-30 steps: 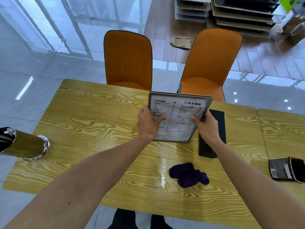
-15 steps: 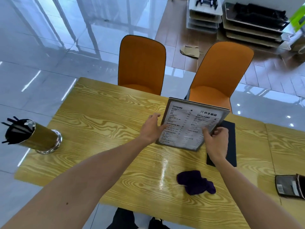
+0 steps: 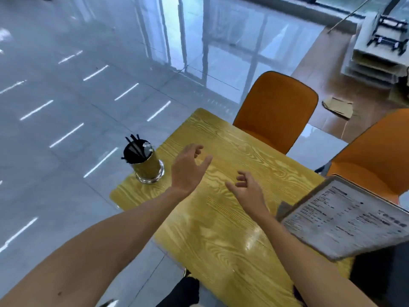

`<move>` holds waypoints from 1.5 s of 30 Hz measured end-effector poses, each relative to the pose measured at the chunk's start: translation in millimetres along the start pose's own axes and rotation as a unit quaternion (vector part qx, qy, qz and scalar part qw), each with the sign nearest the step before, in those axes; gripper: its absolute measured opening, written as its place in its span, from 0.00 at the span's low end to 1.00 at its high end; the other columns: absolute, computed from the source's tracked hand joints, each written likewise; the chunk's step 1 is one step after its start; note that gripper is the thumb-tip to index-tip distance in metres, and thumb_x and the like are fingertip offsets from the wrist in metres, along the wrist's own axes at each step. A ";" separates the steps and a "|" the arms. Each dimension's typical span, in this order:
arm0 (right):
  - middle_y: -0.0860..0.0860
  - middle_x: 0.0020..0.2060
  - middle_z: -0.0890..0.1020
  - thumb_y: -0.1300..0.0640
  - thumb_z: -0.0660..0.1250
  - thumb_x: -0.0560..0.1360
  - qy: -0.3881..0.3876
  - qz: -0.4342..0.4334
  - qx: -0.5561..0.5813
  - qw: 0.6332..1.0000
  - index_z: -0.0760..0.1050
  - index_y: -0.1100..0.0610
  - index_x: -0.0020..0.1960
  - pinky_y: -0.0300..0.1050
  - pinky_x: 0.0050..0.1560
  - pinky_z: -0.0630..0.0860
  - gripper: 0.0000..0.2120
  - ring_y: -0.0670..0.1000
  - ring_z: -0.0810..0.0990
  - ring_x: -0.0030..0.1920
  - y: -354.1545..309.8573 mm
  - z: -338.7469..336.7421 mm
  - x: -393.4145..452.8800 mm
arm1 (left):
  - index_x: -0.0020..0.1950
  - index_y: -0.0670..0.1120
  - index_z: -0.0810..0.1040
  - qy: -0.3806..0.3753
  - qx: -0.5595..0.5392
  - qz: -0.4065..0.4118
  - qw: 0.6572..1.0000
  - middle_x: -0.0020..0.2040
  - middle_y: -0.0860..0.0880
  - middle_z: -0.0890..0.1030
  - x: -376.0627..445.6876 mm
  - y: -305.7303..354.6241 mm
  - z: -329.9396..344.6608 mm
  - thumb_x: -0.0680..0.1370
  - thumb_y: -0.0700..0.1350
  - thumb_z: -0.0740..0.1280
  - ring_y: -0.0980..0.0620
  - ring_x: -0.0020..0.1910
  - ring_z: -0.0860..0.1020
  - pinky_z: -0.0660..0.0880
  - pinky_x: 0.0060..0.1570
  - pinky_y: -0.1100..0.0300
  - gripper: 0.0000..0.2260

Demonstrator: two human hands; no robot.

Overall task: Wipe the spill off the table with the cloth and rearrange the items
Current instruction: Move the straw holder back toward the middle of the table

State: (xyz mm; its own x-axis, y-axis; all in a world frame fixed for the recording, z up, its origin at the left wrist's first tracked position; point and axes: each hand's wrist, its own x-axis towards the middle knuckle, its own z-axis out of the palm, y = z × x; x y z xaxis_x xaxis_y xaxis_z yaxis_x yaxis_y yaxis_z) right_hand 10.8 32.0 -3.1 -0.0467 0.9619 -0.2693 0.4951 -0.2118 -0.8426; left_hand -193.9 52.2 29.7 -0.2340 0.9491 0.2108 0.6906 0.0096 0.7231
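Both of my hands hover empty over the yellow wood-grain table (image 3: 223,138). My left hand (image 3: 188,167) is open, fingers spread, a short way right of a gold holder (image 3: 147,166) full of black sticks near the table's left edge. My right hand (image 3: 247,189) is open too, fingers loosely curled. The menu board (image 3: 345,220) lies at the right, partly over a black mat (image 3: 380,273). A wet sheen (image 3: 252,238) glints on the wood near my right forearm. The purple cloth is out of sight.
Two orange chairs (image 3: 278,111) (image 3: 380,147) stand at the table's far side. Grey glossy floor tiles surround the table on the left. A scrap of cardboard (image 3: 338,106) lies on the wooden floor behind, with stacked trays (image 3: 376,60) at the far right.
Both hands let go of the menu board and swung left toward the gold holder. The view turned left, so the purple cloth dropped out of frame.
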 end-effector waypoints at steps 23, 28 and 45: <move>0.39 0.59 0.79 0.62 0.76 0.73 -0.274 -0.098 0.034 0.956 0.69 0.42 0.68 0.33 0.54 0.78 0.30 0.44 0.82 0.58 -123.5 216.0 105.9 | 0.75 0.49 0.67 -0.062 -0.200 -0.275 0.938 0.70 0.52 0.75 11.4 -200.5 -111.8 0.71 0.43 0.80 0.48 0.66 0.77 0.78 0.62 0.51 0.36; 0.40 0.60 0.79 0.58 0.76 0.73 -0.238 -0.085 0.048 0.966 0.69 0.46 0.73 0.31 0.48 0.77 0.32 0.46 0.83 0.57 -111.3 190.8 103.5 | 0.72 0.48 0.70 -0.073 -0.189 -0.248 0.947 0.65 0.51 0.78 22.9 -181.0 -92.2 0.71 0.43 0.79 0.50 0.60 0.80 0.79 0.60 0.54 0.32; 0.35 0.54 0.79 0.58 0.74 0.77 0.029 -0.021 0.071 0.997 0.68 0.31 0.62 0.30 0.45 0.76 0.26 0.51 0.83 0.56 -9.4 -5.1 20.1 | 0.72 0.50 0.72 -0.302 -0.211 -0.098 0.924 0.65 0.55 0.78 8.0 -31.6 54.0 0.69 0.51 0.81 0.53 0.54 0.83 0.80 0.56 0.57 0.34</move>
State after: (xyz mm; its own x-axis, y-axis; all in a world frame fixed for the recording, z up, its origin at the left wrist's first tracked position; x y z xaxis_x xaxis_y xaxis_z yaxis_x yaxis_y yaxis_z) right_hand 9.6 54.3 1.7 -0.0121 0.9781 -0.2076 0.3648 -0.1890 -0.9117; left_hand -180.7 76.5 -27.0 0.1866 0.9457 -0.2662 0.3175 0.1984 0.9273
